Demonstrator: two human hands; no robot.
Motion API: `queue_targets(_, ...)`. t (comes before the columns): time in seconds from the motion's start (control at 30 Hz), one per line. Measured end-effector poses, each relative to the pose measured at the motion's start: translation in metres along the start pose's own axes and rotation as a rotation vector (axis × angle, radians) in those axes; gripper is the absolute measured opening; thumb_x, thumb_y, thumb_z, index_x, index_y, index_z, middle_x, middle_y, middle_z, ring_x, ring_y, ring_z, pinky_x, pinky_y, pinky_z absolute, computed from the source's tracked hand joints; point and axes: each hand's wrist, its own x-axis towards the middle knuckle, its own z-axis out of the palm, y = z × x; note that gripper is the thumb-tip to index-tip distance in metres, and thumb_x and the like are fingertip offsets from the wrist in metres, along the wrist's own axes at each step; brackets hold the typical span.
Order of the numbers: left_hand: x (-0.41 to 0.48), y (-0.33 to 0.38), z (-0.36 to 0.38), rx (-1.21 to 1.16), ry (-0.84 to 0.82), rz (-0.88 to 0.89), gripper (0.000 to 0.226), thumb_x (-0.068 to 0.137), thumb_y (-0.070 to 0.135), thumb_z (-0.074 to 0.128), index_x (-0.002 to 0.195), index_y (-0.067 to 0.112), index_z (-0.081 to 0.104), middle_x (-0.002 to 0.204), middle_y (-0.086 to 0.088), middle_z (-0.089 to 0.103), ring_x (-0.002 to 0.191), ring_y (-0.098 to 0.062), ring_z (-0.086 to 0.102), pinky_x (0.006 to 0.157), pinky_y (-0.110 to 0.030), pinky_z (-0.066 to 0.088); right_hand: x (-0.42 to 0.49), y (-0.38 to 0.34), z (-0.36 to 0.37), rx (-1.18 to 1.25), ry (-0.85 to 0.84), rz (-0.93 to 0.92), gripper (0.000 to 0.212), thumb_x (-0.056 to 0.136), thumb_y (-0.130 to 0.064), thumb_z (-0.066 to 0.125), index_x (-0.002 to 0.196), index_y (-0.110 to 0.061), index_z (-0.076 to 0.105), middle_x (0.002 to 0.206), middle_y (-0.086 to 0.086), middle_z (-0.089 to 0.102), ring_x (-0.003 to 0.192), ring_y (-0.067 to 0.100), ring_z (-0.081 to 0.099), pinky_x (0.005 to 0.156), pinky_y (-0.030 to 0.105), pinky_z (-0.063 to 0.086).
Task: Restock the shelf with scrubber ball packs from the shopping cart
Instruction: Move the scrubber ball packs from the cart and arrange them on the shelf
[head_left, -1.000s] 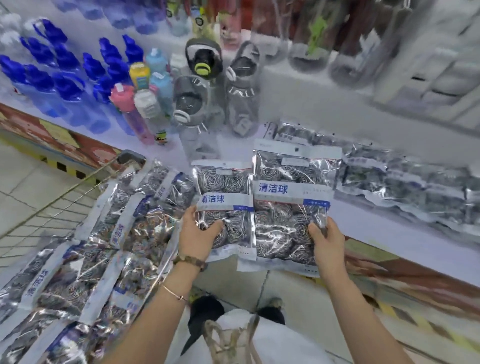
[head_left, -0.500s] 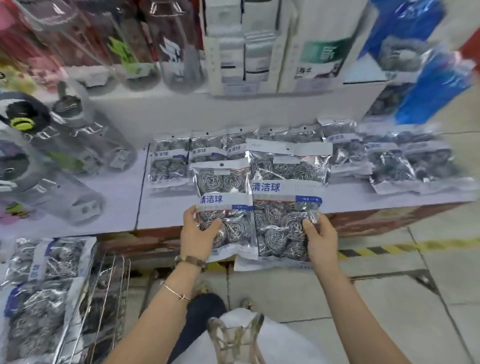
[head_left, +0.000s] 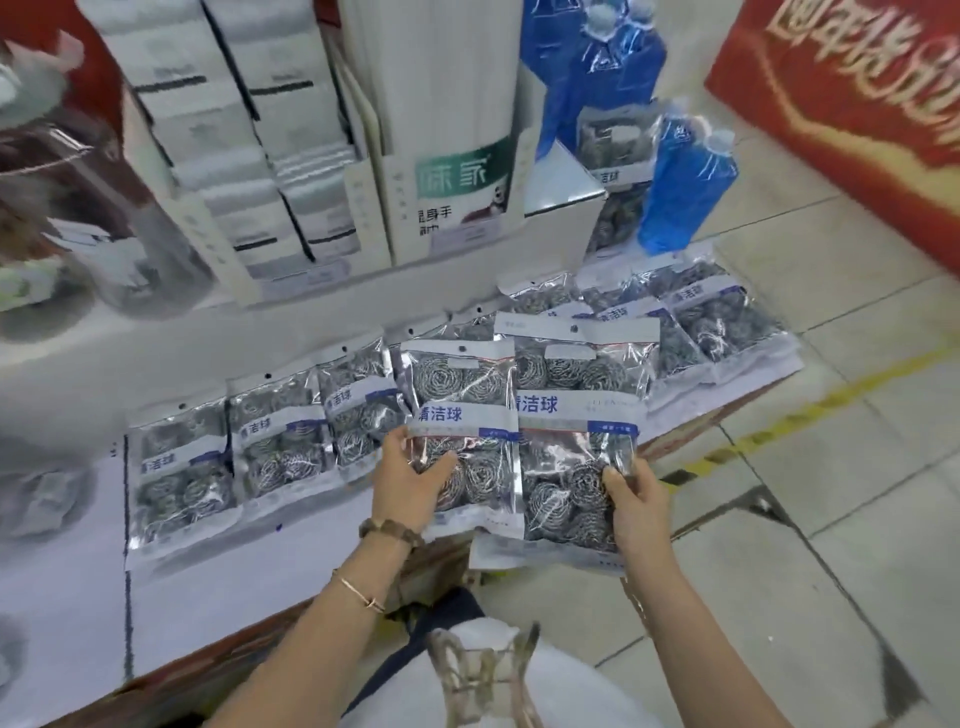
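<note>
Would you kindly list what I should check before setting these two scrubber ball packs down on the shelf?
1. Left hand grips left pack: ok.
2. Right hand grips right pack: ok.
3. Held packs apart: not ok, left pack overlaps the right one's edge.
4. Free spot on shelf: ok, bare surface left of the row of packs.
5. Held packs' labels facing up: ok.
6. Cart within reach: cannot tell, out of view.

Scrubber packs (head_left: 464, 395) in both hands (head_left: 408, 486)
</note>
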Motion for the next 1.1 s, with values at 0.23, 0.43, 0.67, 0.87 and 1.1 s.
queue_targets(0.23, 0.068, 0.038, 0.030, 0.022, -0.108, 0.024, 0.069, 0.076, 0.032, 0.071, 0.134, 0.023, 0.035, 0.129, 0.007, 0.045, 0.110, -0.020, 0.051, 0.097, -0.035, 0.042, 0.063, -0.016, -0.002, -0.032, 0.106, 0.009, 0.036, 0.095, -0.008, 0.049, 0.124, 0.013, 0.045, 0.118, 0.029, 0.057, 0.107, 0.041, 0.053, 0.094, 0.049, 0.041)
queue_targets(0.43, 0.100, 0.050, 0.049, 0.009, -0.115, -0.017, 0.070, 0.078, 0.030, 0.070, 0.137, 0.019, 0.034, 0.135, 0.005, 0.041, 0.116, -0.017, 0.047, 0.093, -0.030, 0.040, 0.102, -0.016, 0.000, 0.029, 0.152, 0.076, 0.015, 0.094, -0.008, 0.051, 0.106, -0.008, 0.060, 0.094, 0.001, 0.052, 0.087, 0.012, 0.047, 0.083, 0.030, 0.034)
queue_targets(0.67, 0.129, 0.058, 0.079, -0.073, -0.019, -0.130, 0.066, 0.079, 0.024, 0.070, 0.135, 0.016, 0.036, 0.129, 0.001, 0.046, 0.091, -0.009, 0.049, 0.078, -0.022, 0.038, 0.162, -0.020, -0.013, -0.038, 0.101, 0.065, 0.041, 0.094, -0.008, 0.052, 0.134, -0.003, 0.047, 0.104, 0.003, 0.051, 0.098, 0.015, 0.045, 0.088, 0.031, 0.035)
queue_targets(0.87, 0.154, 0.063, 0.120, -0.144, 0.150, -0.272, 0.071, 0.075, 0.026, 0.072, 0.134, 0.015, 0.035, 0.138, -0.010, 0.042, 0.123, -0.030, 0.042, 0.102, -0.044, 0.037, 0.235, -0.022, -0.044, -0.075, -0.072, 0.066, 0.039, 0.095, -0.013, 0.052, 0.134, -0.011, 0.049, 0.096, -0.001, 0.049, 0.090, 0.013, 0.044, 0.090, 0.035, 0.037)
queue_targets(1.1, 0.166, 0.065, 0.157, -0.104, 0.292, -0.431, 0.062, 0.076, 0.026, 0.072, 0.128, 0.013, 0.041, 0.131, -0.009, 0.047, 0.116, -0.030, 0.049, 0.099, -0.049, 0.040, 0.312, -0.030, -0.079, -0.083, -0.252, 0.078, 0.019, 0.092, -0.017, 0.055, 0.109, -0.026, 0.051, 0.074, -0.019, 0.029, 0.065, -0.003, 0.026, 0.059, 0.018, 0.022)
